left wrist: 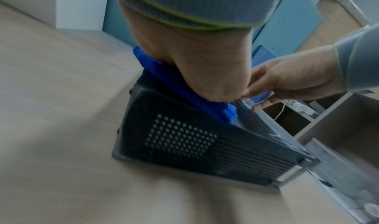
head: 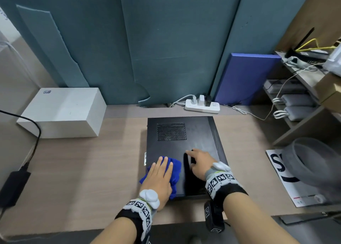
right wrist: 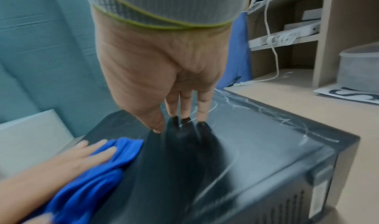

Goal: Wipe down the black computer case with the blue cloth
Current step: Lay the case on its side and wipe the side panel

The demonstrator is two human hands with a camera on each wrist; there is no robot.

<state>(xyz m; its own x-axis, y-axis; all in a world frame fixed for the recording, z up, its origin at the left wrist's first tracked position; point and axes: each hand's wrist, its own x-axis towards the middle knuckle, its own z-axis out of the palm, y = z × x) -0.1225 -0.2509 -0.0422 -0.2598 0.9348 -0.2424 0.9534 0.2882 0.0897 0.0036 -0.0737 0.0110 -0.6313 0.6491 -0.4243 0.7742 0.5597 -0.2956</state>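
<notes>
The black computer case (head: pixel 184 147) lies flat on the wooden desk, its vent grille toward the back. A crumpled blue cloth (head: pixel 176 170) sits on the case's near left corner. My left hand (head: pixel 160 175) lies flat on the cloth with straight fingers, pressing it onto the top panel. My right hand (head: pixel 200 162) rests beside it on the case's near right part. In the right wrist view its fingers (right wrist: pixel 185 104) stand straight, with the tips touching the dusty, streaked case (right wrist: pixel 256 146) next to the cloth (right wrist: pixel 98 170). The left wrist view shows the cloth (left wrist: pixel 176 88) squeezed under my palm at the case's (left wrist: pixel 184 146) top edge.
A white box (head: pixel 62 112) stands at the back left. A black power adapter (head: pixel 13 186) with its cable lies at the left edge. Behind the case is a white power strip (head: pixel 202 106). At the right are a shelf unit (head: pixel 304 129), a grey round container (head: pixel 313 162) and a printed sheet (head: pixel 284 181).
</notes>
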